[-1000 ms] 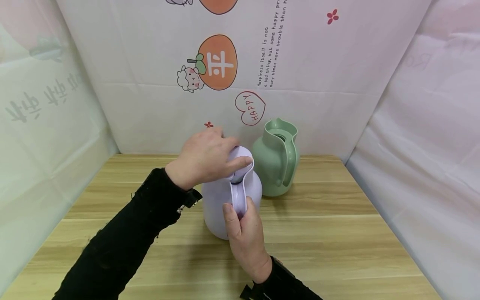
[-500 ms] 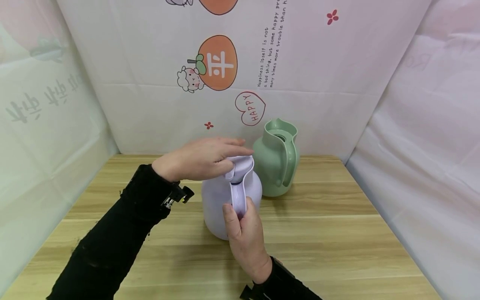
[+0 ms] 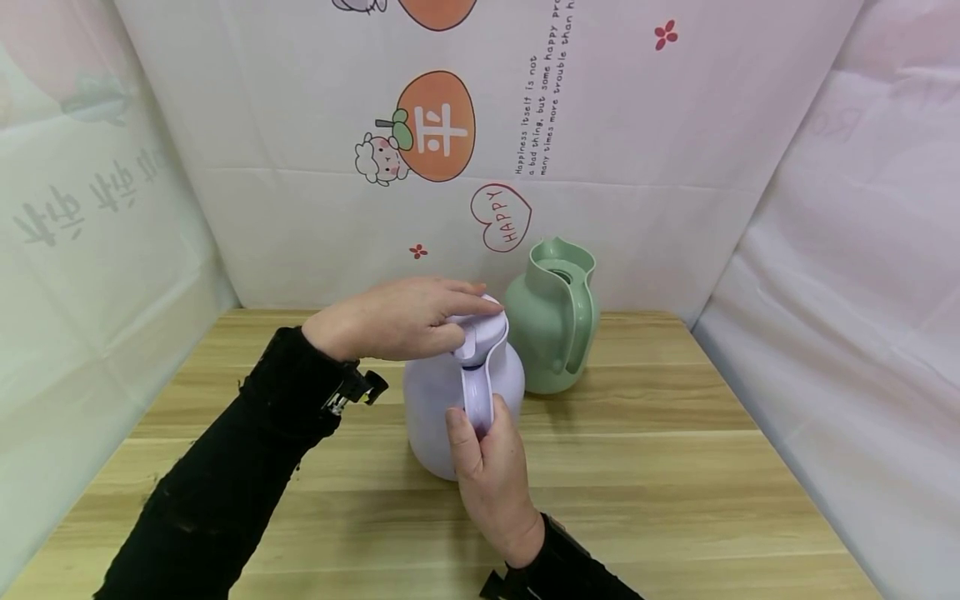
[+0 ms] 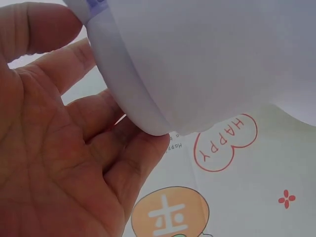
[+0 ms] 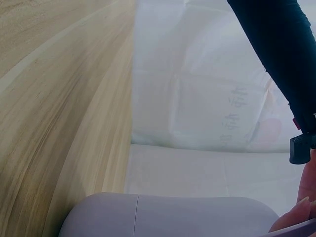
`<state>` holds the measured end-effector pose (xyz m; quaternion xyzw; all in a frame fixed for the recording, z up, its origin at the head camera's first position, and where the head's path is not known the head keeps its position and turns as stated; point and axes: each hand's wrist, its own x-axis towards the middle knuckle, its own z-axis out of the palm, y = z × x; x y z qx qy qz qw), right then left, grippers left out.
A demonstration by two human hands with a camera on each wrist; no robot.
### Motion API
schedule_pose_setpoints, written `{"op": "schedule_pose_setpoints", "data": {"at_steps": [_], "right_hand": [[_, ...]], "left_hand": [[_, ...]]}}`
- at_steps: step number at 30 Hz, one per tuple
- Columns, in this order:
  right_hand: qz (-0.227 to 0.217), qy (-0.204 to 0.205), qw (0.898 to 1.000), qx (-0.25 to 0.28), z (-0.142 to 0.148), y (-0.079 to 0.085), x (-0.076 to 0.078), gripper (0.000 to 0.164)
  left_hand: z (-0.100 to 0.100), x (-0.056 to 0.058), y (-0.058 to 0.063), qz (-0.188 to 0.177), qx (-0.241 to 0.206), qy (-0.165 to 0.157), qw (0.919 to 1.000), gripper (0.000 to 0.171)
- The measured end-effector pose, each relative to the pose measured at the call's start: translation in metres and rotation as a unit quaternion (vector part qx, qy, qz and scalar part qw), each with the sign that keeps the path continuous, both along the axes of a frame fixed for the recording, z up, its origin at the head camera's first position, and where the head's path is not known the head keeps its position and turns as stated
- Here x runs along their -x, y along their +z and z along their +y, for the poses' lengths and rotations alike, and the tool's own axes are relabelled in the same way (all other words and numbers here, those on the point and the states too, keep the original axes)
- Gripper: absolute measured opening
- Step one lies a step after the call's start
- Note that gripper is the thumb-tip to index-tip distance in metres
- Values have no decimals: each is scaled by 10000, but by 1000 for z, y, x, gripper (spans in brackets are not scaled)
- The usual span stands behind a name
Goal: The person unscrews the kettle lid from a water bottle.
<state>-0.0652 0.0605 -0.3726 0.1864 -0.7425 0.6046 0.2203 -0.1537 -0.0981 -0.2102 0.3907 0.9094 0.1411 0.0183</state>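
A lilac vacuum jug (image 3: 431, 417) stands upright on the wooden table in the head view. My right hand (image 3: 495, 487) grips its handle (image 3: 477, 392), thumb along the near side. At the jug's mouth, the lilac lid (image 3: 489, 333) is held by my left hand (image 3: 390, 318), with the index finger across the top and the thumb at the left. The left wrist view shows those fingertips against the edge of the lid (image 4: 121, 84); part of the thumb tip is hidden behind it. In the right wrist view, the jug's side (image 5: 173, 217) fills the bottom.
A green vacuum jug (image 3: 543, 342) stands close behind and right of the lilac one, its handle facing forward. Printed white cloth (image 3: 615, 125) hangs behind the wooden table (image 3: 652, 467) and along both sides.
My left hand has turned and shifted left, so its thumb has gone from across the lid to its left side. The lid has turned a little. My right hand keeps its grip.
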Motion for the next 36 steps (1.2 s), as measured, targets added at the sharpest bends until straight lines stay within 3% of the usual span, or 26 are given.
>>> {"op": "schedule_pose_setpoints", "data": {"at_steps": [8,21,36], "right_hand": [[-89,41,10000,13,0,0,0,13],[-124,-16,9999,28,-1,1,-2,13],[-120,-63,9999,19,-1,2,-1,17]], "left_hand": [[2,-4,1,285,43,122,9995,51],[7,-7,-5,1206,-60,183,9925,44],[20,-11,-13,1821,120,1177,9761,48]]}}
